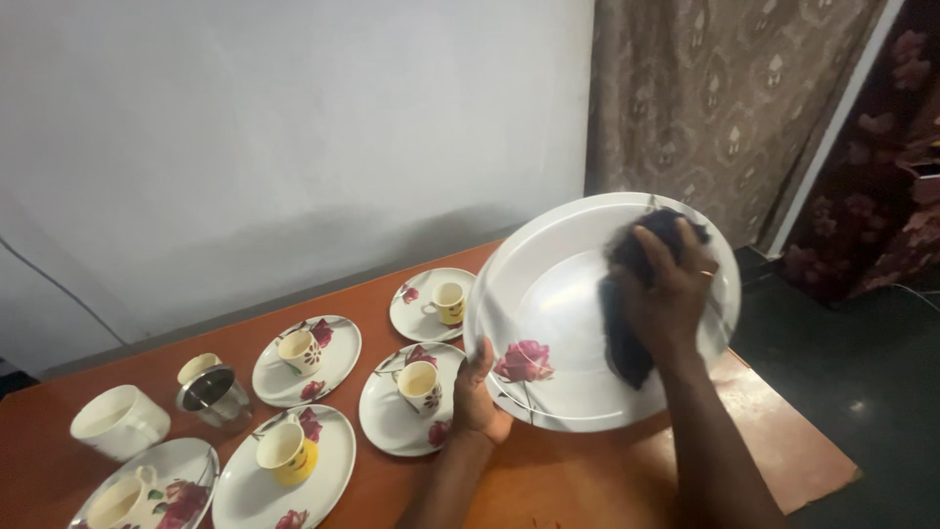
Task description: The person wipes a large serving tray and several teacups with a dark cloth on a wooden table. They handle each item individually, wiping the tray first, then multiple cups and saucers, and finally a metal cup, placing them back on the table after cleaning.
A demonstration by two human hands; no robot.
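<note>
A: Start closest in; what are the hands doing?

B: The left hand (478, 397) grips the lower left rim of a large white plate (558, 294) with a rose print, fingers curled behind the rim and thumb on the face; it holds the plate tilted up above the near edge of the wooden table (587, 470); the right hand (671, 289) is closed on a dark cloth (627, 333), pressing it flat against the plate's inner face.

A: What sits beyond?

B: Just left of the held plate, a small plate (387, 421) carries a cream cup (419, 384); further left, another carries a yellow cup (284, 453); behind them two more plates with cups, then a steel tumbler (213, 397) and a white mug (117, 421); past the table, a pale wall (294, 127) and a patterned curtain (725, 98).

A: What could go wrong?

B: As I judge it, the plate hangs from one rim grip only; a hard push from the cloth hand could lever it out of the fingers; it would then fall on the table edge or the floor to the right; a swing leftward might clip the cream cup, which is very near the left hand.
</note>
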